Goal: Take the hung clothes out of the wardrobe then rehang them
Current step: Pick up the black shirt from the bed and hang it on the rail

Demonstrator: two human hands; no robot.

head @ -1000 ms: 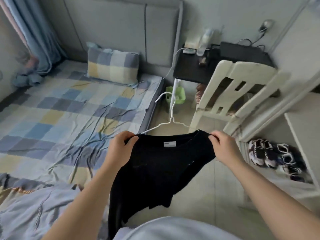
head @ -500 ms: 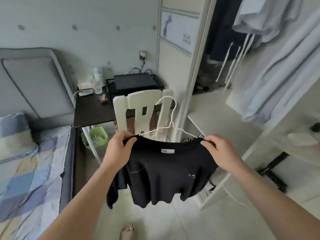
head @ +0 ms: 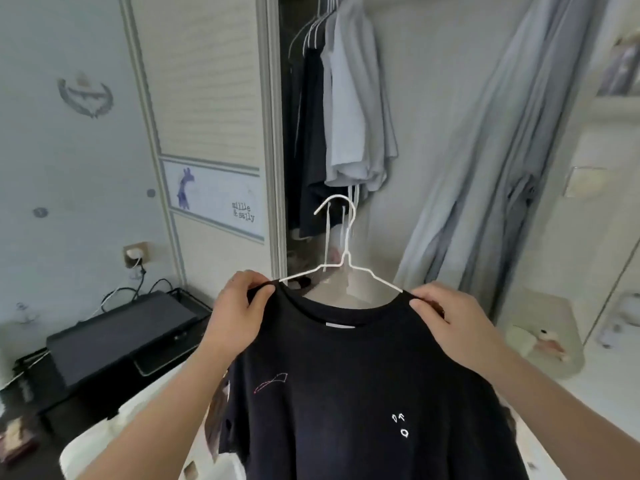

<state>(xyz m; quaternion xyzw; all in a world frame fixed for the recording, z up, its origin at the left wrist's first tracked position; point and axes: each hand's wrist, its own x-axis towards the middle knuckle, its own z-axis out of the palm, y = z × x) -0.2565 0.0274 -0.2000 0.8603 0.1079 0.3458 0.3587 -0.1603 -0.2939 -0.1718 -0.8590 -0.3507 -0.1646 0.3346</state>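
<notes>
Both hands are raised in front of the body, each pinching one shoulder of the black T-shirt (head: 363,393). The left hand (head: 242,306) is closed on the left shoulder seam with thumb and curled fingers, and the right hand (head: 450,320) is closed on the right shoulder in the same way. The shirt is held spread and hanging, already threaded on a white wire hanger (head: 343,261). The hanger's arms emerge at the collar and its hook stands upright and free above the neckline.

A change of heading is recorded. One second ago the shirt was held over the floor beside the bed, and half a second ago it was level with the chair and counter. It is now presented squarely to the open wardrobe (head: 272,133). The grip and the seating of the hanger are unchanged across the three views.

Inside the wardrobe, at the far centre, hung garments (head: 356,116) are seen on similar white hangers, dark items to the left and pale grey to the right. The rail itself lies above the frame and cannot be confirmed. A sliding door (head: 207,98) stands to the left of the opening, a pale curtain (head: 485,150) to the right, and a black device (head: 117,330) at near left.

The dressing of the hanger is judged complete and the rehanging step is judged begun. The hook is not yet engaged, and one hand will probably have to be moved to the hanger neck before lifting.
</notes>
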